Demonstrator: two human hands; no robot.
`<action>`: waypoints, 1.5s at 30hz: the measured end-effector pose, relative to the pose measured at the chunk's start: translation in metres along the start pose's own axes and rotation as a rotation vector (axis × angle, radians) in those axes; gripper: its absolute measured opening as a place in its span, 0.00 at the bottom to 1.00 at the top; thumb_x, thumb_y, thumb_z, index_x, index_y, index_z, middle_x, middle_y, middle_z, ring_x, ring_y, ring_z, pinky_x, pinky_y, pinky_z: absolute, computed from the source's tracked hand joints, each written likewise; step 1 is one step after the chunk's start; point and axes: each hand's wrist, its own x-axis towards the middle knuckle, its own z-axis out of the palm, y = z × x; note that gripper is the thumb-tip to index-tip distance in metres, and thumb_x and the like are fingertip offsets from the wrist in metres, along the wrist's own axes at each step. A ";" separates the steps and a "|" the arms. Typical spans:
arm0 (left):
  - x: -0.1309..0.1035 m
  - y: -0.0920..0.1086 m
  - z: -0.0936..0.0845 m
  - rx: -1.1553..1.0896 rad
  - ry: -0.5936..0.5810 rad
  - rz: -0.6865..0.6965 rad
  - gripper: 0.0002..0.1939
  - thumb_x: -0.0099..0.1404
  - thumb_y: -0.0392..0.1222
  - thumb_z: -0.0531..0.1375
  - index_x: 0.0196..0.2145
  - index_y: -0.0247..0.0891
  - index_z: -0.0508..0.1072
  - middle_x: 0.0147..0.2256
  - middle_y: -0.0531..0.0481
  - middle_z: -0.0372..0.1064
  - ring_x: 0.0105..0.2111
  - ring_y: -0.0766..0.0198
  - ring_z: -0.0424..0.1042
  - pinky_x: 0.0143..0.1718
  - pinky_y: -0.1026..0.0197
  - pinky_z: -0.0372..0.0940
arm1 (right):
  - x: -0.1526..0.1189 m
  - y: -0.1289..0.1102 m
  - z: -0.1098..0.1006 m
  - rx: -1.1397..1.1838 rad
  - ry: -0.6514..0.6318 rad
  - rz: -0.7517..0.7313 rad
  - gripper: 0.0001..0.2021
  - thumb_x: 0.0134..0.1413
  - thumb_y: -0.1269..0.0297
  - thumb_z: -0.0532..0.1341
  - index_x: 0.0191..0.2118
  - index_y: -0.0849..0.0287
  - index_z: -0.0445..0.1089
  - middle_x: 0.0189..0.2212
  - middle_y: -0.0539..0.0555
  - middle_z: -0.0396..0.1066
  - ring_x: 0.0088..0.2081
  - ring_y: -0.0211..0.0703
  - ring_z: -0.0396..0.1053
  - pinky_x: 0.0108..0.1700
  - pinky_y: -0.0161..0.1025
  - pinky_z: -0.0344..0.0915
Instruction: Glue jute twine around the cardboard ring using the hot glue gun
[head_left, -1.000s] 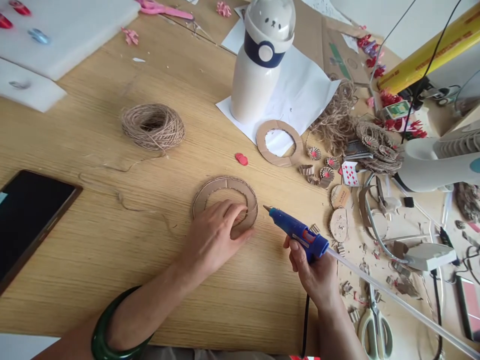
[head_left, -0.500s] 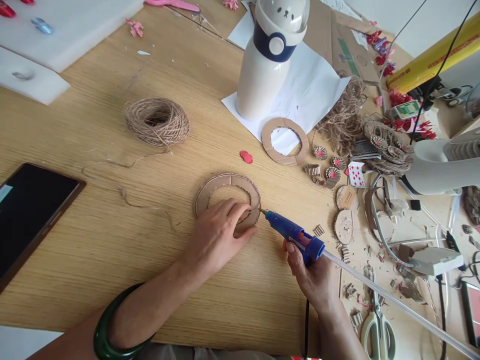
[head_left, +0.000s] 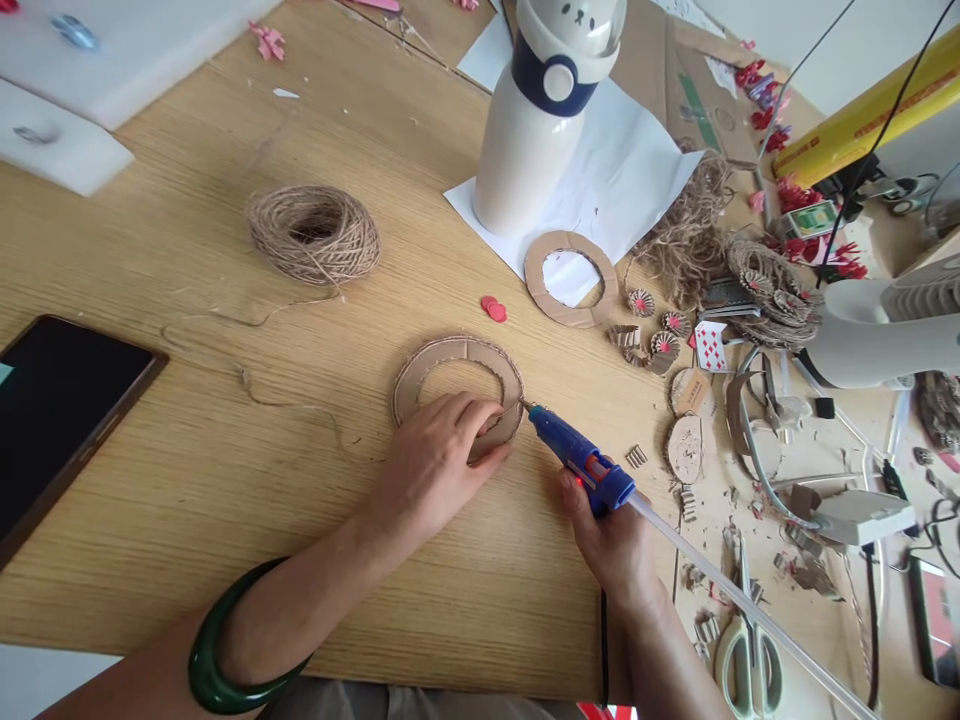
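A cardboard ring (head_left: pixel 465 349) lies flat on the wooden table, with twine along its outer edge. My left hand (head_left: pixel 442 450) rests over its lower part, fingers bent and closed on the ring, and a green bangle (head_left: pixel 206 655) circles that forearm. My right hand (head_left: pixel 615 550) is wrapped round a blue glue gun (head_left: pixel 574 445), whose nozzle points at the ring's right edge. A long clear glue stick (head_left: pixel 735 590) sticks out of its back. The fingertips of my right hand are partly hidden behind the gun.
A twine ball (head_left: pixel 315 235), a phone (head_left: pixel 71 420) and small red discs (head_left: pixel 493 308) lie around the ring. Beyond stand a white bottle (head_left: pixel 529 150) and a second cardboard ring (head_left: pixel 536 280) on paper. Scissors (head_left: pixel 746 650), cardboard scraps and a white device (head_left: pixel 885 330) crowd the right side.
The glue gun and my right hand have shifted slightly left and its nozzle up a little along the ring's edge. My left hand stays on the ring.
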 end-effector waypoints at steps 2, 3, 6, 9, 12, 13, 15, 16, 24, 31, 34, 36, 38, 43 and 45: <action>0.000 -0.001 0.001 -0.008 -0.006 -0.008 0.13 0.64 0.38 0.69 0.44 0.39 0.72 0.34 0.53 0.72 0.36 0.60 0.72 0.39 0.58 0.66 | 0.000 -0.005 -0.003 -0.020 -0.004 -0.021 0.09 0.65 0.58 0.61 0.34 0.56 0.71 0.24 0.52 0.75 0.22 0.43 0.71 0.24 0.38 0.67; 0.000 -0.001 0.001 -0.010 -0.007 -0.010 0.13 0.64 0.38 0.69 0.45 0.39 0.72 0.34 0.53 0.72 0.36 0.60 0.72 0.39 0.58 0.66 | 0.000 -0.008 -0.006 -0.029 -0.005 -0.030 0.09 0.65 0.58 0.61 0.34 0.55 0.71 0.23 0.51 0.74 0.21 0.42 0.70 0.23 0.37 0.66; -0.001 -0.002 0.001 -0.012 -0.010 -0.014 0.13 0.65 0.38 0.68 0.45 0.39 0.72 0.35 0.53 0.72 0.36 0.60 0.72 0.40 0.58 0.66 | -0.001 -0.016 -0.011 -0.057 0.005 -0.047 0.09 0.64 0.59 0.61 0.33 0.54 0.70 0.21 0.50 0.73 0.20 0.41 0.70 0.22 0.36 0.65; 0.000 -0.001 0.001 -0.010 -0.014 -0.012 0.11 0.66 0.39 0.67 0.45 0.40 0.71 0.34 0.53 0.72 0.36 0.60 0.72 0.39 0.58 0.65 | -0.001 -0.020 -0.013 -0.071 0.014 -0.056 0.09 0.64 0.59 0.62 0.32 0.54 0.70 0.20 0.49 0.72 0.19 0.40 0.68 0.21 0.36 0.64; 0.000 0.000 0.000 -0.007 -0.006 -0.010 0.10 0.66 0.39 0.67 0.44 0.40 0.71 0.34 0.53 0.72 0.35 0.60 0.72 0.38 0.58 0.65 | -0.002 -0.019 -0.013 -0.034 -0.009 -0.031 0.09 0.64 0.59 0.61 0.32 0.54 0.71 0.20 0.50 0.72 0.19 0.40 0.68 0.21 0.36 0.64; 0.000 0.000 0.000 -0.008 -0.004 -0.011 0.10 0.66 0.39 0.66 0.44 0.41 0.71 0.34 0.53 0.72 0.35 0.60 0.72 0.38 0.58 0.65 | -0.002 -0.019 -0.013 -0.012 -0.019 -0.005 0.09 0.64 0.58 0.61 0.32 0.54 0.71 0.21 0.50 0.72 0.19 0.41 0.68 0.21 0.36 0.65; 0.000 0.000 0.000 -0.013 -0.006 -0.010 0.09 0.67 0.40 0.66 0.43 0.41 0.71 0.34 0.53 0.73 0.35 0.61 0.73 0.38 0.58 0.66 | -0.002 -0.017 -0.013 0.036 -0.027 0.059 0.12 0.64 0.56 0.61 0.31 0.55 0.70 0.20 0.51 0.72 0.19 0.40 0.67 0.21 0.36 0.64; 0.000 -0.001 -0.001 -0.014 -0.007 -0.008 0.09 0.67 0.40 0.66 0.43 0.41 0.71 0.35 0.52 0.73 0.36 0.61 0.73 0.39 0.58 0.66 | -0.003 -0.016 -0.013 0.058 -0.024 0.091 0.13 0.64 0.55 0.61 0.30 0.55 0.70 0.19 0.51 0.71 0.18 0.40 0.66 0.20 0.36 0.64; -0.001 0.000 -0.002 -0.001 -0.027 0.018 0.05 0.68 0.40 0.65 0.41 0.41 0.74 0.38 0.51 0.74 0.38 0.59 0.74 0.40 0.57 0.67 | -0.003 -0.012 -0.011 0.124 -0.045 0.209 0.18 0.64 0.49 0.60 0.29 0.57 0.69 0.16 0.48 0.64 0.17 0.38 0.62 0.18 0.35 0.59; -0.001 0.001 -0.001 -0.013 -0.032 0.036 0.03 0.69 0.38 0.64 0.41 0.40 0.74 0.38 0.51 0.74 0.38 0.59 0.74 0.40 0.57 0.68 | -0.001 -0.010 -0.005 0.102 -0.038 0.153 0.19 0.64 0.50 0.60 0.26 0.56 0.67 0.15 0.47 0.62 0.18 0.38 0.61 0.19 0.35 0.58; -0.001 0.000 -0.001 -0.014 -0.029 0.046 0.03 0.69 0.38 0.64 0.41 0.41 0.75 0.38 0.51 0.74 0.38 0.60 0.74 0.40 0.57 0.68 | -0.001 -0.009 -0.004 0.090 -0.037 0.138 0.19 0.64 0.51 0.60 0.25 0.56 0.66 0.15 0.47 0.62 0.18 0.37 0.60 0.20 0.35 0.58; -0.001 0.000 -0.001 -0.025 -0.029 0.049 0.04 0.68 0.38 0.64 0.41 0.41 0.75 0.38 0.51 0.74 0.39 0.60 0.74 0.40 0.57 0.68 | -0.001 -0.009 -0.004 0.089 -0.040 0.124 0.18 0.64 0.52 0.60 0.25 0.56 0.66 0.16 0.47 0.62 0.18 0.37 0.59 0.20 0.34 0.57; -0.001 0.000 -0.001 -0.033 -0.027 0.047 0.04 0.68 0.37 0.64 0.41 0.41 0.75 0.38 0.51 0.74 0.39 0.60 0.74 0.41 0.57 0.68 | 0.000 -0.009 -0.004 0.085 -0.032 0.100 0.18 0.64 0.53 0.60 0.26 0.56 0.66 0.16 0.47 0.62 0.18 0.36 0.58 0.20 0.34 0.56; -0.001 0.001 -0.001 -0.035 -0.026 0.042 0.04 0.69 0.37 0.64 0.42 0.42 0.75 0.38 0.51 0.74 0.39 0.60 0.75 0.41 0.58 0.67 | 0.001 -0.012 -0.005 0.064 -0.022 0.108 0.19 0.64 0.53 0.60 0.24 0.56 0.65 0.14 0.46 0.59 0.16 0.36 0.57 0.19 0.35 0.55; -0.001 0.001 -0.001 -0.035 -0.027 0.037 0.03 0.69 0.38 0.64 0.41 0.41 0.75 0.38 0.51 0.74 0.39 0.60 0.75 0.41 0.58 0.67 | 0.001 -0.012 -0.005 0.074 -0.036 0.133 0.19 0.64 0.52 0.60 0.24 0.55 0.65 0.14 0.46 0.59 0.16 0.37 0.58 0.19 0.35 0.56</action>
